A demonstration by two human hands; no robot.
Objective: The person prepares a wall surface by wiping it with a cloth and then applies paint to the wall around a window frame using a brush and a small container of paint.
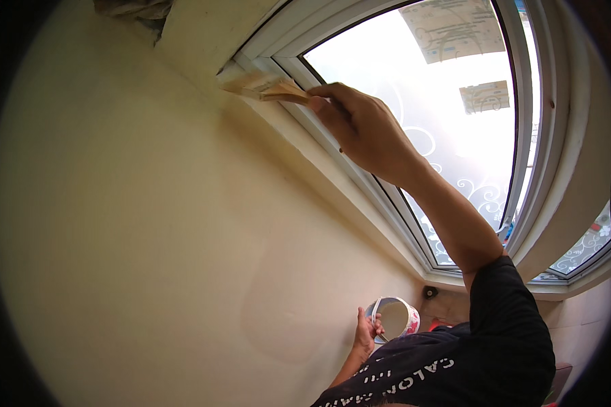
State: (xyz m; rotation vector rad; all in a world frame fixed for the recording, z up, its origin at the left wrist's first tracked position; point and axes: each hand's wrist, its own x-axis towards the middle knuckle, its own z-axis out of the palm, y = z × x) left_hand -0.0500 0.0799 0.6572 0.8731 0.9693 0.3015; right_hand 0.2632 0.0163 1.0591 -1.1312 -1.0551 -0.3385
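Note:
Stretched up toward the window's corner, my right hand [363, 129] is closed around the handle of a paintbrush [280, 93]. The brush's bristle end is blurred and lies at the wall's edge, right beside the white window frame [278, 51]. Lower down, my left hand [365, 331] grips the rim and handle side of a round paint bucket [412, 319]. Inside the bucket is a pale, cream-coloured content, and its outside has a pink and white pattern. My body hides the bucket's lower part.
A broad cream wall [149, 224] fills the left side. The window pane [448, 136] has white swirl patterns and two patches of film or paper on it. A narrow ledge [360, 183] runs along the frame. At the top left hangs a crumpled brownish thing [136, 8].

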